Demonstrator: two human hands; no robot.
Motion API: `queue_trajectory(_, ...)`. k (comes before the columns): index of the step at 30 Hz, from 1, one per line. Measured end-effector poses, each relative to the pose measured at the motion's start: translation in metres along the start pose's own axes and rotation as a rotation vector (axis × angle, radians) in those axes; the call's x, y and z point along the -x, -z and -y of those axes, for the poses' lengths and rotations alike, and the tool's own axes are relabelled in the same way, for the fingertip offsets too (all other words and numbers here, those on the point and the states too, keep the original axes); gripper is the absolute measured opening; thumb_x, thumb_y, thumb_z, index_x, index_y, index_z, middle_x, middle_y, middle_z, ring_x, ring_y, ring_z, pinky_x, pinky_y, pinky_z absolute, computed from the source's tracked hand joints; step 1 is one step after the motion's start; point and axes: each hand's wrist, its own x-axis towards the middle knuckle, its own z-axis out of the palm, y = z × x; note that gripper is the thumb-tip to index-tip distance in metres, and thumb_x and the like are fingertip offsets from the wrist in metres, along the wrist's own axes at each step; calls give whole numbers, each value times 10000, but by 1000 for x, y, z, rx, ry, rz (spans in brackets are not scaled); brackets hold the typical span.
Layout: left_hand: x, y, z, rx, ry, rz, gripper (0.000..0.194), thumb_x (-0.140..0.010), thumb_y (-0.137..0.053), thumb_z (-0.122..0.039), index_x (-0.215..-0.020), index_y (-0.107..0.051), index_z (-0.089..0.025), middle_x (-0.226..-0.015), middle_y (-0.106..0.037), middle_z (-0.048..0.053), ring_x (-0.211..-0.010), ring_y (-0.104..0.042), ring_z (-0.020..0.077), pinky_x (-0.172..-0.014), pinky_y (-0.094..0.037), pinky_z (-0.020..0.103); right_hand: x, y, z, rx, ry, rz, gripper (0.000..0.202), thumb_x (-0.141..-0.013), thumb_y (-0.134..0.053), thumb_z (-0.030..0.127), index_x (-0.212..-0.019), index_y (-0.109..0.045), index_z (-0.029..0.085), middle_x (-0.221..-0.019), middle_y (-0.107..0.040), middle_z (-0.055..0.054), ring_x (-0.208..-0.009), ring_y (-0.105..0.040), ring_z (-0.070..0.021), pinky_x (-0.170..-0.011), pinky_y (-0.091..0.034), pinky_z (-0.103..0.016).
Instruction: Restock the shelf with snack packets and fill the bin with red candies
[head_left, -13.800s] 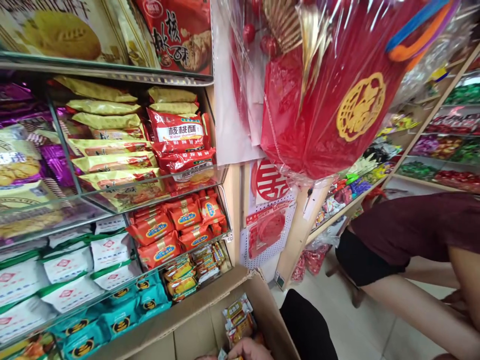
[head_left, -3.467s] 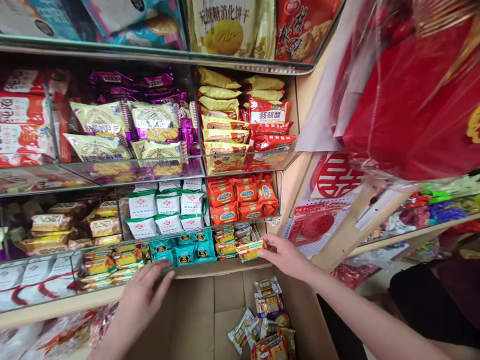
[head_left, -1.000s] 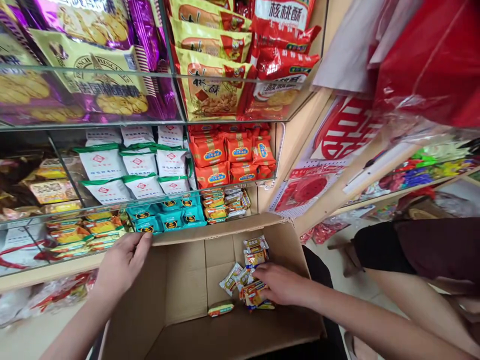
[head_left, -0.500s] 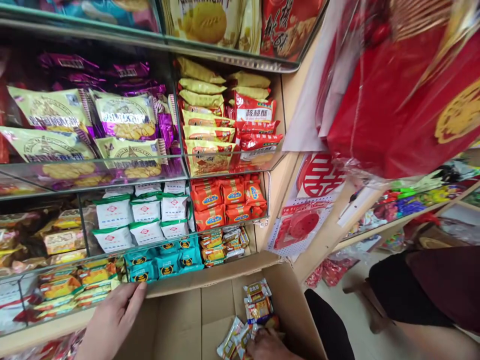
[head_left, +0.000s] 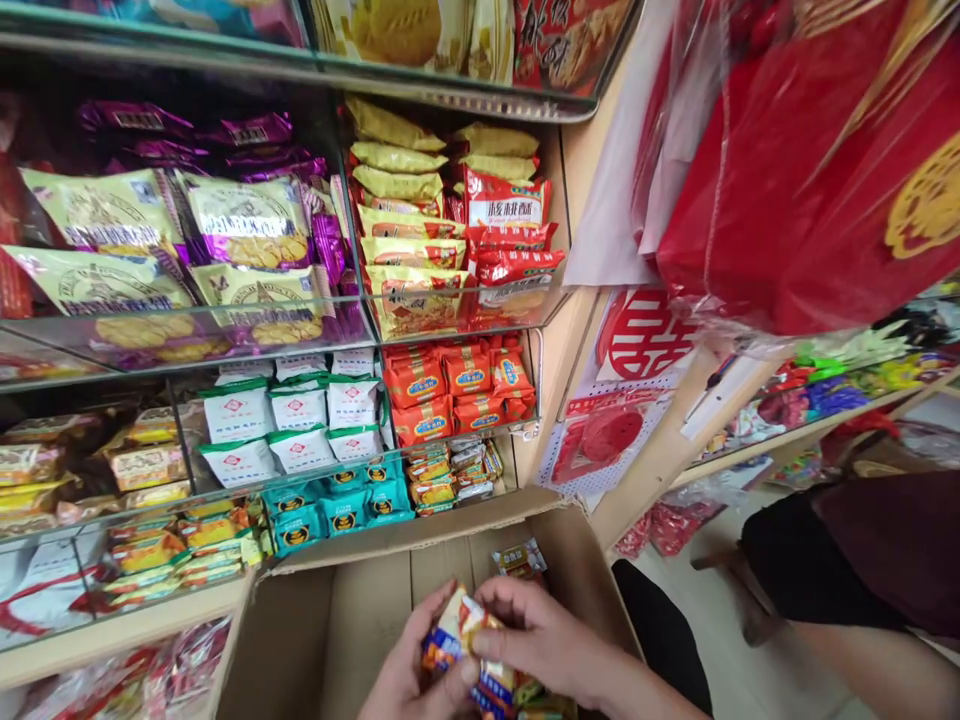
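Both my hands meet over an open cardboard box (head_left: 285, 640). My left hand (head_left: 420, 660) is closed around small blue, white and orange snack packets (head_left: 457, 645), its thumb lying across them. From the other side my right hand (head_left: 532, 630) grips the same bunch, fingers curled over the top. How many packets are held I cannot tell, as the fingers cover part of them. Behind my right hand, another snack packet (head_left: 519, 560) lies in the box, and some greenish packets (head_left: 547, 705) show below my right wrist.
Glass-fronted shelves (head_left: 465, 310) full of wrapped biscuits rise behind the box. Teal packets (head_left: 341, 512) sit just past its far edge. A red bag (head_left: 795, 200) hangs at upper right. A seated person's leg (head_left: 855, 660) shows at right, beside a lower shelf (head_left: 825, 425) of colourful goods.
My left hand has left the box's far left edge and come to the middle. My right hand has lifted packets from the box, and both hands now hold them together.
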Motion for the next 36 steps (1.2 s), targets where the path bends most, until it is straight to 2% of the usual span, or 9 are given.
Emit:
queue_trajectory(2,-3,-7,-14,44,115,-62,599,-575,-684,-394,-1101,-439,-246,-989,-592,54,-800,-586,228,-639,-503,346,-2,-2,0,-40,7,-115,259,-717,-556,361,-839,-554,133,-743,-540,-1,-667,-472,-92,-605,-368,-198)
queue_trajectory(6,-4,-11,-35,74,130,-200,546,-554,-711,-335,-1027,-462,-227,-909,-591,32,-667,-584,175,-571,-503,314,-1,-1,-10,-120,-26,-215,333,-711,-554,413,-907,-562,144,-785,-560,-19,-684,-494,-109,-628,-397,-223)
queue_trajectory(13,-6,-12,-24,26,122,-265,482,-539,-699,-396,-958,-515,-243,-869,-613,21,-609,-571,159,-472,-472,254,0,4,-27,46,-21,-168,275,-684,-589,362,-882,-569,172,-771,-556,-1,-654,-495,-110,-603,-407,-216)
queue_trajectory(18,-11,-4,-18,14,168,-225,460,-517,-707,-424,-892,-542,-214,-747,-615,13,-501,-540,132,-415,-444,233,-4,5,-36,77,-53,-168,287,-695,-570,368,-889,-562,157,-756,-552,-6,-640,-493,-109,-574,-408,-208)
queue_trajectory(22,-16,-4,-17,75,216,-211,490,-522,-700,-443,-917,-527,-209,-658,-598,-6,-464,-533,130,-431,-456,262,-7,4,-37,100,-45,-192,315,-706,-555,378,-924,-561,151,-788,-561,-22,-682,-506,-123,-592,-419,-218)
queue_trajectory(27,-16,-8,-22,175,268,-244,511,-542,-699,-410,-976,-521,-206,-727,-627,18,-545,-570,163,-476,-472,288,-9,11,-35,140,-28,-178,347,-742,-494,415,-955,-542,146,-837,-586,-44,-728,-539,-143,-626,-433,-240)
queue_trajectory(30,-15,6,-25,111,254,-269,476,-569,-691,-381,-980,-534,-199,-774,-641,29,-605,-596,182,-500,-482,283,-17,33,-41,353,-43,-176,317,-775,-444,383,-955,-551,144,-859,-611,-59,-746,-561,-155,-648,-435,-257)
queue_trajectory(33,-14,34,-21,110,290,-371,366,-626,-666,-299,-953,-547,-187,-724,-646,21,-563,-601,154,-489,-481,248,-31,58,-55,735,-102,-249,255,-754,-467,252,-947,-572,124,-888,-628,-85,-814,-569,-170,-717,-418,-264)
queue_trajectory(36,-13,61,-9,184,344,-484,248,-681,-615,-212,-911,-551,-144,-682,-647,41,-570,-616,151,-537,-505,260,-49,65,-73,1152,-124,-154,277,-747,-450,194,-984,-578,132,-953,-618,-100,-893,-552,-181,-765,-392,-269)
